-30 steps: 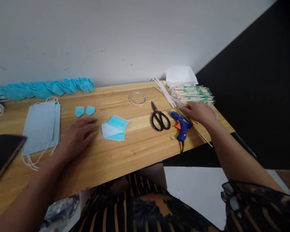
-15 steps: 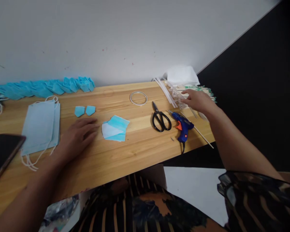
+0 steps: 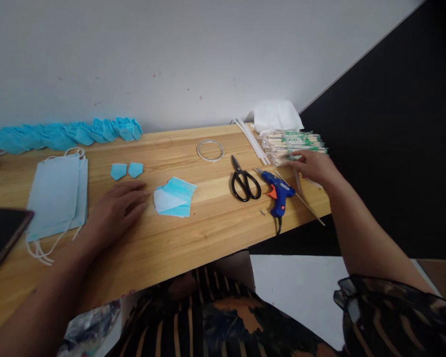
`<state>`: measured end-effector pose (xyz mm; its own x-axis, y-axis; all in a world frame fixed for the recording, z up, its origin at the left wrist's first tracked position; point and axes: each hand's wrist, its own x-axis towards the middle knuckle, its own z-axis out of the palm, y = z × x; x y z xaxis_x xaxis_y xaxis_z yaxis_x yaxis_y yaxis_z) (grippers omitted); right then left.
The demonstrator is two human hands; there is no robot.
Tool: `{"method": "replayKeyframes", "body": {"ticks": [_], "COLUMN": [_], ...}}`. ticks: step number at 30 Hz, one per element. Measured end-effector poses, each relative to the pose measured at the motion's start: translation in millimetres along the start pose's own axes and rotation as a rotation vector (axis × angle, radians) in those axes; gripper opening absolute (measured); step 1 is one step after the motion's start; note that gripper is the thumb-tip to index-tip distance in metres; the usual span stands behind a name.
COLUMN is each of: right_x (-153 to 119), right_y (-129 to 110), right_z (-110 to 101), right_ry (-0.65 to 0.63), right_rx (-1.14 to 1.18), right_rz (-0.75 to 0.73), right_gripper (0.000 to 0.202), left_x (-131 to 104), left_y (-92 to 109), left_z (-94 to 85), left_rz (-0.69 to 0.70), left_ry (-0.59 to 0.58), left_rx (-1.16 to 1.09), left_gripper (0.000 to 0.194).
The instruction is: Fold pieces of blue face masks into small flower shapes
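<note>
My left hand (image 3: 121, 210) rests palm down on the wooden table, its loosely bent fingers holding nothing. Just right of its fingertips lie overlapping blue and white pieces cut from a face mask (image 3: 175, 197). Two small blue pointed pieces (image 3: 127, 170) are above that hand. At the right, my right hand (image 3: 314, 167) is at the near edge of a pile of wrapped chopsticks (image 3: 297, 144). Its thumb and fingers curl in around a thin translucent strip (image 3: 297, 181); what exactly they grip is partly hidden. A blue glue gun (image 3: 280, 193) lies just left of it.
Black-handled scissors (image 3: 245, 183), a hoop (image 3: 210, 150) and white sticks (image 3: 252, 141) lie mid-table. At left are face masks (image 3: 57, 193), a phone (image 3: 3, 233) and a row of folded blue pieces (image 3: 63, 135). A thin wooden stick (image 3: 308, 208) extends near the table's front edge.
My right hand has shifted right and down off the wrapped chopsticks, uncovering more of the pile. My left hand stays in place. The view has shifted slightly.
</note>
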<state>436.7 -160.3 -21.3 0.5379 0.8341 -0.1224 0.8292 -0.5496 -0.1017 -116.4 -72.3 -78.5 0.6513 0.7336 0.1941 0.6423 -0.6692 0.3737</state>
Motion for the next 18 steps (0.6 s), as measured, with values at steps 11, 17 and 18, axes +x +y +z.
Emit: {"method": "replayKeyframes", "body": {"ticks": [11,17,18], "right_x": [-5.0,-7.4,-8.3], "right_y": [1.7,-0.4,-2.0], "right_z": [-9.6,-4.8,-4.4], "right_ry": [0.062,-0.059,-0.071], "right_rx": [-0.048,-0.135,-0.152], "right_rz": [-0.054,-0.099,-0.099], "right_gripper": [0.059,0.065,0.065], "left_x": [0.4,1.2,1.2], "left_y": [1.4,0.4,0.8], "left_z": [-1.5,-1.0,-1.1], "left_rz": [-0.017,-0.018,-0.016], "left_ry": [0.000,-0.014,-0.015], "left_rx": [0.002,-0.006,-0.003], "left_gripper": [0.044,0.044,0.045]}}
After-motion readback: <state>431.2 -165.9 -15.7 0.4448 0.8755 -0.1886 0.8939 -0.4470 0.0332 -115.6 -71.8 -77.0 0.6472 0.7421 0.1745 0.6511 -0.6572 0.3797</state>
